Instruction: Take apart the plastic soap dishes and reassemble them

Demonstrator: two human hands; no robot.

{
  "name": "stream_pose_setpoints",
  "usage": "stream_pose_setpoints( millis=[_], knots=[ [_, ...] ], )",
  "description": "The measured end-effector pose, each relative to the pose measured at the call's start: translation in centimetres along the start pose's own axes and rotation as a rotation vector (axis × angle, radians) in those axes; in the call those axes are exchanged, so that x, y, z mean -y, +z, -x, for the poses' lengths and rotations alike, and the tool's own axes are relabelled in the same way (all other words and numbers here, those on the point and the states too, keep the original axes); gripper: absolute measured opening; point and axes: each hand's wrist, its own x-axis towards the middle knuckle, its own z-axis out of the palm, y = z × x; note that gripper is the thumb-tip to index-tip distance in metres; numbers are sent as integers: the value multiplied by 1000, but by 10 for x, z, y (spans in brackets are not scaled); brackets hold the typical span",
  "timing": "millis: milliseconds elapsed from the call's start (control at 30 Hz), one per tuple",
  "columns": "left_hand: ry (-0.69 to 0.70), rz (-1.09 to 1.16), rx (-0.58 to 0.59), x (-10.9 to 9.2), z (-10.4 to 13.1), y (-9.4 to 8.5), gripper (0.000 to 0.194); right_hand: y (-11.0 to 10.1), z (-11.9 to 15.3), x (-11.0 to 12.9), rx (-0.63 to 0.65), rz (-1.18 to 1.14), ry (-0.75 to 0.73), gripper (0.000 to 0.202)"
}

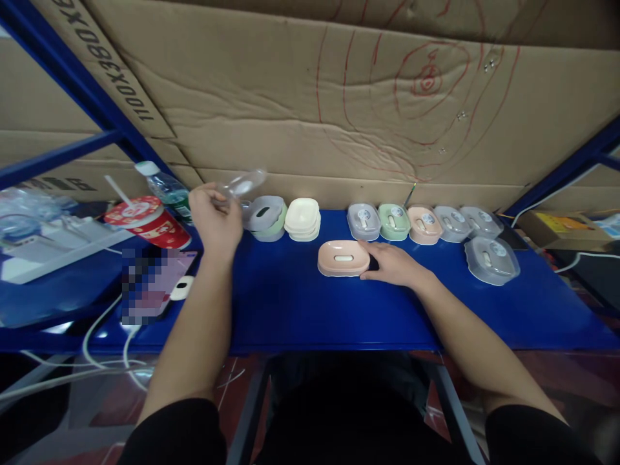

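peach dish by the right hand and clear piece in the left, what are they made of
Peach dish: likely smooth, glossy plastic, judging by its soft highlights and rounded rim. Clear piece: probably glossy, transparent plastic; cardboard shows through, though blur leaves doubt.

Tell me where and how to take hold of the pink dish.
Take the pink dish by its short right end, probably best from the right, gripping across the near and far edges: it lies lengthwise left to right, and the right hand straddles that end.
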Motion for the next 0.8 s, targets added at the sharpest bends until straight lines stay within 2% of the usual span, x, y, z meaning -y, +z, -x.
stream_pose_setpoints(
  millis=[33,100,200,333,400,467,567,667,800],
  knots=[
    [3,70,-106,-8,5,7,27,-1,0,1,-6,-5,-2,99],
    [86,200,-105,-26,18,20,28,-4,1,4,-45,-27,-4,102],
    [200,254,62,-54,46,31,24,-6,2,10,-177,-78,5,97],
    [278,306,399,-84,84,35,37,-5,3,13,-396,-156,8,83],
    [251,440,513,-94,97,40,40,-4,2,12,-479,-217,23,74],
    [154,586,580,-99,106,48,44,-4,1,11,-533,-312,61,62],
    [-8,728,648,-99,110,62,54,-7,0,14,-501,-506,110,66],
    [-88,755,674,-93,108,72,57,-8,-2,19,-399,-654,152,74],
    [-133,748,650,-88,104,75,64,-2,-5,21,-255,-596,239,80]
  ],
)
